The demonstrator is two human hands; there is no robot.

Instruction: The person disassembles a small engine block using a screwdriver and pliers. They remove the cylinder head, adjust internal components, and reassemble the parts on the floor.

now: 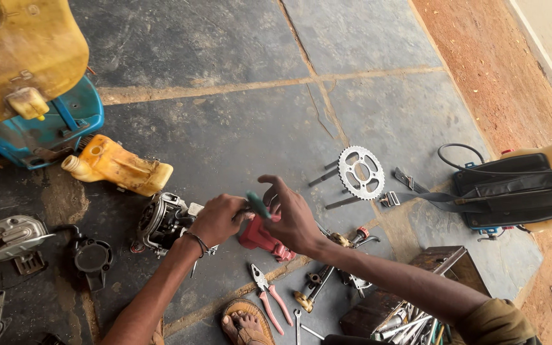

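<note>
Both hands worked at a small engine on the stone floor.

My left hand was closed around the top of the small engine, which sat on the floor well in from its edges. My right hand gripped a green-handled tool over a red part. Red-handled pliers lay just below; a sprocket lay well apart, toward the far edge.
</note>
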